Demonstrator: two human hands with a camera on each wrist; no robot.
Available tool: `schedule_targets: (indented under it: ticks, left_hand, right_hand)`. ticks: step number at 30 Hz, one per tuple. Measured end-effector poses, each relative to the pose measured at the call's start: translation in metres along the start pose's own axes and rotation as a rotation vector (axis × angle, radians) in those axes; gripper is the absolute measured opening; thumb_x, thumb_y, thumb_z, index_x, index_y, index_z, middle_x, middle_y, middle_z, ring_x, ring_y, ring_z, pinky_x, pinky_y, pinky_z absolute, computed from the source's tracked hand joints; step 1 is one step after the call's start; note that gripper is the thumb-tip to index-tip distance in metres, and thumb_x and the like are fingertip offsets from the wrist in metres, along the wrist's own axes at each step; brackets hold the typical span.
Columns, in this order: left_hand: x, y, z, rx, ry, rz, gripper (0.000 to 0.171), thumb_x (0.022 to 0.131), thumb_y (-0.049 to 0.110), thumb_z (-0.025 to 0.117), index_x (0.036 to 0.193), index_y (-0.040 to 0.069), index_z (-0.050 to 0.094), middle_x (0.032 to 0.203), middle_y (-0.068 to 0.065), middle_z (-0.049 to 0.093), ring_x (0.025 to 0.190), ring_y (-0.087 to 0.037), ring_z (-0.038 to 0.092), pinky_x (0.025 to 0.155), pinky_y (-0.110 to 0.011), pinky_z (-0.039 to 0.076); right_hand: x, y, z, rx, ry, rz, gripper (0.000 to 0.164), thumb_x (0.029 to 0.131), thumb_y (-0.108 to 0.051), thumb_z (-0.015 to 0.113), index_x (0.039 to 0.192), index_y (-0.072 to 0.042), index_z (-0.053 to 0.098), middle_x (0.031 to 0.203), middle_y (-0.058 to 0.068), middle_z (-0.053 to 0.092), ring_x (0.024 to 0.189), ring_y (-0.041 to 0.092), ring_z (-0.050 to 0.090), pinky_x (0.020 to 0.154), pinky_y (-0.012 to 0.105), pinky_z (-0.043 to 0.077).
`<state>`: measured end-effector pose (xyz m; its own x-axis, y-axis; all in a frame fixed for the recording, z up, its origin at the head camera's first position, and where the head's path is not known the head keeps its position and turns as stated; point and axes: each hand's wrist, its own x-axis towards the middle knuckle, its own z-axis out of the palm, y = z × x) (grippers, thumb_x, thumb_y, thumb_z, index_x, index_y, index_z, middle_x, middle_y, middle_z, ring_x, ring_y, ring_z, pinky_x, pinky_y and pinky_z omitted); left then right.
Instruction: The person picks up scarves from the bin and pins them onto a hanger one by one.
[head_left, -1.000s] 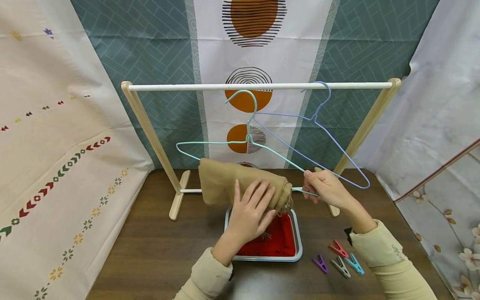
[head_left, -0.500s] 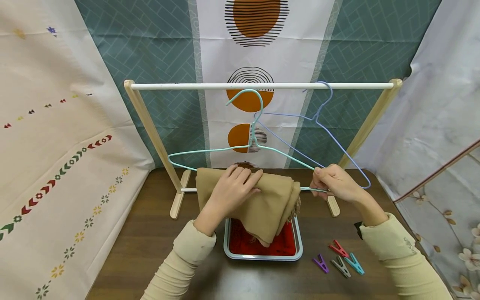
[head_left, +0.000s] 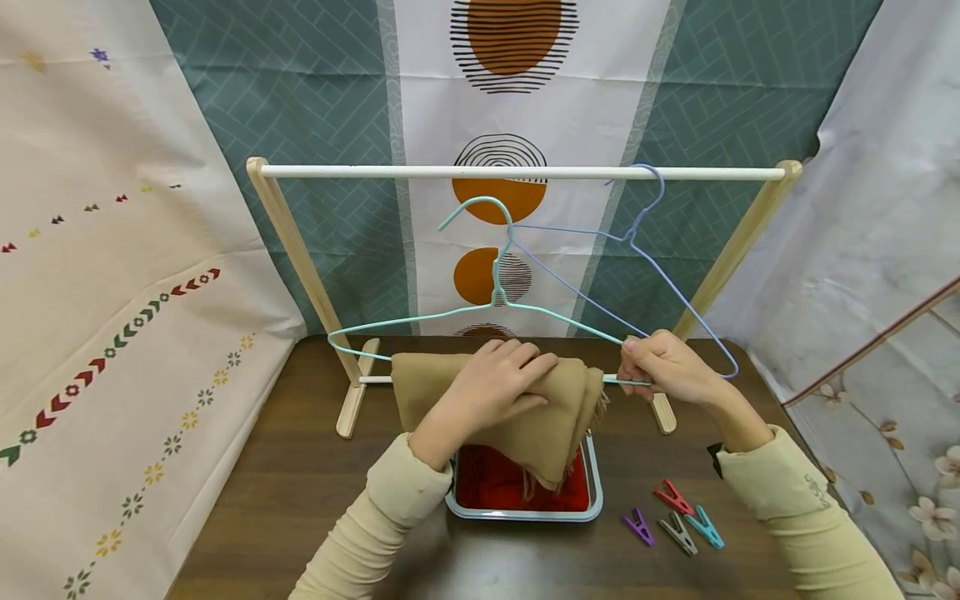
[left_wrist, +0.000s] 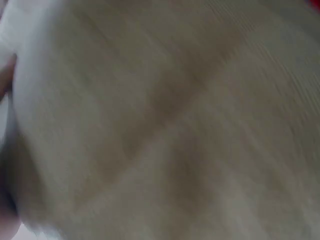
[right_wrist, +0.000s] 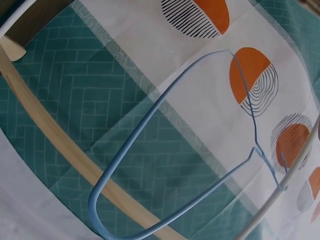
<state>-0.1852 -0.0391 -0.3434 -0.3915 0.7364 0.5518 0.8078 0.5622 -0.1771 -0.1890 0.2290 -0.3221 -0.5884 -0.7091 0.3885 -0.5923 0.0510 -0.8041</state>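
A tan fringed scarf (head_left: 551, 442) lies folded over the lower bar of a mint-green hanger (head_left: 431, 315). My left hand (head_left: 491, 387) rests on the front of the scarf, its fingers reaching toward the top fold. Tan cloth (left_wrist: 165, 115) fills the left wrist view, blurred. With my right hand (head_left: 663, 365) I grip the hanger's right end, fingers curled round the wire. The hanger's hook stands just below the rack's white rail (head_left: 360, 172), in front of it. The middle of the lower bar is hidden under cloth and hand.
A blue hanger (head_left: 678, 292) hangs from the rail at the right, also seen in the right wrist view. Below the scarf stands a grey-rimmed tray (head_left: 525, 516) with red cloth inside. Several clothespins (head_left: 678, 533) lie on the table at the right front.
My left hand moved up from the scarf's lower front to near its top fold. The scarf's front flap has dropped down over the tray. The mint hanger tilts lower on its left.
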Motion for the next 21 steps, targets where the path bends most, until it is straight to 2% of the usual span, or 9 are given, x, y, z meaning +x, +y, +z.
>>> schedule_targets:
  ticks: [2, 6, 8, 12, 15, 18, 21]
  left_hand:
    - [0.003, 0.003, 0.003, 0.011, 0.006, 0.020, 0.035, 0.079, 0.032, 0.070, 0.103, 0.009, 0.059, 0.083, -0.001, 0.056, 0.076, -0.017, 0.056, 0.066, -0.027, 0.043]
    - [0.007, 0.004, 0.005, 0.027, 0.006, -0.010, 0.021, 0.081, 0.028, 0.068, 0.088, 0.010, 0.060, 0.073, 0.001, 0.056, 0.068, -0.014, 0.057, 0.057, -0.025, 0.040]
    - [0.008, 0.004, 0.004, -0.007, -0.005, -0.037, 0.020, 0.084, 0.029, 0.064, 0.080, 0.011, 0.059, 0.066, 0.002, 0.055, 0.062, -0.014, 0.057, 0.055, -0.026, 0.039]
    - [0.010, 0.004, 0.001, -0.096, -0.011, -0.091, 0.027, 0.089, 0.030, 0.058, 0.069, 0.012, 0.053, 0.055, 0.003, 0.049, 0.051, -0.015, 0.052, 0.049, -0.028, 0.039]
    - [0.008, 0.006, 0.000, -0.101, -0.006, -0.107, 0.025, 0.088, 0.034, 0.058, 0.075, 0.012, 0.057, 0.060, 0.003, 0.052, 0.054, -0.014, 0.053, 0.053, -0.029, 0.042]
    - [0.003, 0.008, 0.001, -0.056, 0.008, -0.088, 0.029, 0.085, 0.039, 0.061, 0.093, 0.012, 0.062, 0.073, 0.001, 0.057, 0.067, -0.015, 0.056, 0.065, -0.030, 0.044]
    - [-0.004, 0.010, 0.005, 0.007, 0.034, -0.073, 0.038, 0.082, 0.040, 0.063, 0.107, 0.011, 0.060, 0.087, -0.002, 0.060, 0.081, -0.019, 0.056, 0.080, -0.036, 0.042]
  right_hand:
    - [0.001, -0.001, 0.001, -0.010, -0.007, 0.004, 0.045, 0.099, -0.002, 0.025, 0.056, -0.001, 0.038, 0.055, 0.008, 0.052, 0.038, 0.022, 0.041, 0.031, 0.026, 0.028]
    - [0.002, -0.001, 0.003, -0.043, -0.001, -0.004, 0.045, 0.099, -0.004, 0.027, 0.055, -0.002, 0.038, 0.054, 0.007, 0.052, 0.037, 0.020, 0.041, 0.032, 0.023, 0.029]
    - [0.002, 0.000, 0.004, -0.049, -0.001, -0.016, 0.046, 0.099, -0.004, 0.028, 0.055, -0.001, 0.038, 0.054, 0.008, 0.052, 0.037, 0.020, 0.040, 0.032, 0.023, 0.030]
    - [0.003, 0.000, 0.006, -0.056, -0.009, -0.032, 0.046, 0.099, -0.004, 0.029, 0.055, -0.001, 0.042, 0.053, 0.008, 0.052, 0.037, 0.018, 0.042, 0.032, 0.025, 0.033]
    - [0.003, -0.001, 0.007, -0.065, -0.009, -0.026, 0.045, 0.099, -0.003, 0.030, 0.056, 0.000, 0.043, 0.052, 0.008, 0.052, 0.037, 0.016, 0.044, 0.032, 0.024, 0.033]
    - [0.002, 0.001, 0.006, -0.058, -0.008, -0.018, 0.045, 0.099, -0.003, 0.029, 0.056, -0.001, 0.041, 0.052, 0.009, 0.050, 0.037, 0.016, 0.043, 0.032, 0.022, 0.033]
    - [0.001, 0.003, 0.005, -0.040, -0.002, -0.013, 0.045, 0.099, -0.003, 0.028, 0.056, -0.001, 0.040, 0.050, 0.011, 0.048, 0.038, 0.018, 0.043, 0.032, 0.023, 0.031]
